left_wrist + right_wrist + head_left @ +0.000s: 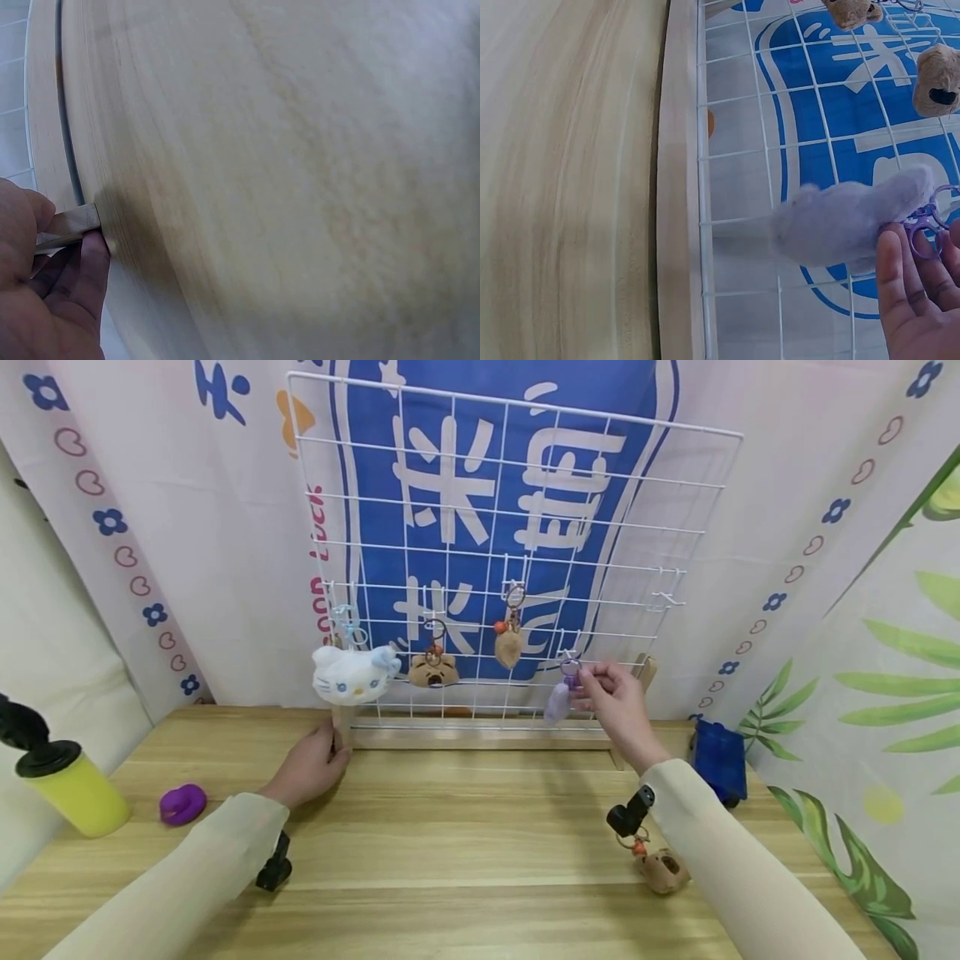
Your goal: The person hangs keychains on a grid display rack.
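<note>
A white wire grid rack (453, 397) stands in a wooden base (480, 741) on the table. My left hand (309, 766) grips the wooden foot (71, 223) at the rack's left end, thumb and fingers on opposite sides of it. At the lower right of the grid, my right hand (619, 700) pinches the purple clasp (924, 222) of a fluffy lilac plush keychain (557, 703). Its ring is at a hook; whether it hangs on it I cannot tell. A white cat-head plush (352, 677), a brown bear-face keychain (433, 670) and a tan plush keychain (508, 647) hang further left.
Below my right forearm, a brown plush keychain (663, 871) lies on the table. A blue container (718, 762) sits at the right. Toward the left are a small purple hat (182, 804) and a yellow canister (78, 793) with a black lid.
</note>
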A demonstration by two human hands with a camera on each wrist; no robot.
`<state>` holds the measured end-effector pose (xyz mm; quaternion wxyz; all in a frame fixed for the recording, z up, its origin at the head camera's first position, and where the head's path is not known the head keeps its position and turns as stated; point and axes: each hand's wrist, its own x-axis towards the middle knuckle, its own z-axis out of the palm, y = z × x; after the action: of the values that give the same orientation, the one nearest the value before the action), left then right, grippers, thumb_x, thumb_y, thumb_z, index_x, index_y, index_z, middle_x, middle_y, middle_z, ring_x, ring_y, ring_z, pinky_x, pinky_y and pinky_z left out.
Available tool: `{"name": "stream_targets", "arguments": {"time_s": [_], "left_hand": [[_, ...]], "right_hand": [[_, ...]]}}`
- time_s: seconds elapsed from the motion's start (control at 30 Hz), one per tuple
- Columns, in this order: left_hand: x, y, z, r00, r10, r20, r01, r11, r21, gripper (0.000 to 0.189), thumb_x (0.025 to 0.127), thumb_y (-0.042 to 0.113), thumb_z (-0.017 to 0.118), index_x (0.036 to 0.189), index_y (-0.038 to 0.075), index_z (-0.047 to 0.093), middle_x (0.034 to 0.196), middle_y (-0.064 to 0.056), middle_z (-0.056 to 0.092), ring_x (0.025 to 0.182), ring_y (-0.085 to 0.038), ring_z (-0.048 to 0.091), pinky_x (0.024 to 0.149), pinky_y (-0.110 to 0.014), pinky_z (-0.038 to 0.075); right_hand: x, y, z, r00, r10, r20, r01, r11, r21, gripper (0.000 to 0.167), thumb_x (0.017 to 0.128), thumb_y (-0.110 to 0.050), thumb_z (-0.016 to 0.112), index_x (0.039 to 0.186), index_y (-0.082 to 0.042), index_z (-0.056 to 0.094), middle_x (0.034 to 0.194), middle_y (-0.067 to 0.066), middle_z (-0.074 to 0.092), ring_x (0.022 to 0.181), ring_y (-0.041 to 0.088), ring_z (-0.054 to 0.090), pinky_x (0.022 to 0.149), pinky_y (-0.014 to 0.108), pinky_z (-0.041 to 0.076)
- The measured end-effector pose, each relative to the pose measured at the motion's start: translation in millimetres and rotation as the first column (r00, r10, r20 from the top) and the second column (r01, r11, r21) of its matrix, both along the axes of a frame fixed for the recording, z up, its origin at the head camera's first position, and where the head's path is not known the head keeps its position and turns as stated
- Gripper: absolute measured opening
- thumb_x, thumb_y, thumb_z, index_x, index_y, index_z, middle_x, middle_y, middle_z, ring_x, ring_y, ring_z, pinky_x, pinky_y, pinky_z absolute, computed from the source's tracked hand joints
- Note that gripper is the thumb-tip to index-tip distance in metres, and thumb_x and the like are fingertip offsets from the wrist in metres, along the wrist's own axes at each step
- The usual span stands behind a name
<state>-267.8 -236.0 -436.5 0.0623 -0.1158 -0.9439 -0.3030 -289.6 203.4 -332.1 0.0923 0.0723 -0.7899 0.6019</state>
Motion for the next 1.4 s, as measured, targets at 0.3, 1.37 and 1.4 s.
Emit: {"name": "stream_targets", "arguments": {"time_s": [0.3, 1.37, 1.4], "left_hand": [[0.5, -0.4, -0.9, 1.000, 0.008, 0.004, -0.008, 1.000, -0.006, 0.034, 0.101, 0.007, 0.057, 0.126, -0.015, 0.047, 0.087, -0.017, 0.058, 0.069, -0.019, 0.053, 0.058, -0.032, 0.044], [-0.4, -2.1, -2.7, 1.000, 0.022, -0.003, -0.022, 1.000, -0.009, 0.026, 0.102, 0.007, 0.057, 0.118, -0.011, 0.049, 0.083, -0.013, 0.056, 0.068, -0.020, 0.051, 0.058, -0.033, 0.042], [-0.2, -1.9, -2.7, 1.000, 0.023, -0.003, -0.023, 1.000, -0.013, 0.024, 0.101, 0.007, 0.057, 0.115, -0.010, 0.050, 0.082, -0.012, 0.055, 0.068, -0.019, 0.050, 0.058, -0.033, 0.042]], "right_hand": [[4.6, 8.6, -13.3, 0.999, 0.017, 0.036, -0.019, 0.999, 0.042, 0.033, 0.112, -0.019, 0.049, 0.127, 0.009, 0.055, 0.131, 0.033, 0.066, 0.091, 0.006, 0.072, 0.084, 0.025, 0.062], [78.7, 95.2, -71.6, 0.935, 0.206, 0.289, -0.330, 0.804, 0.495, 0.026, 0.103, -0.017, 0.065, 0.120, 0.002, 0.066, 0.108, 0.013, 0.072, 0.093, 0.019, 0.065, 0.074, 0.025, 0.055], [79.2, 97.2, -72.5, 0.935, 0.204, 0.290, -0.331, 0.795, 0.508, 0.025, 0.103, -0.016, 0.066, 0.119, 0.002, 0.066, 0.107, 0.011, 0.072, 0.092, 0.017, 0.065, 0.074, 0.024, 0.054]]}}
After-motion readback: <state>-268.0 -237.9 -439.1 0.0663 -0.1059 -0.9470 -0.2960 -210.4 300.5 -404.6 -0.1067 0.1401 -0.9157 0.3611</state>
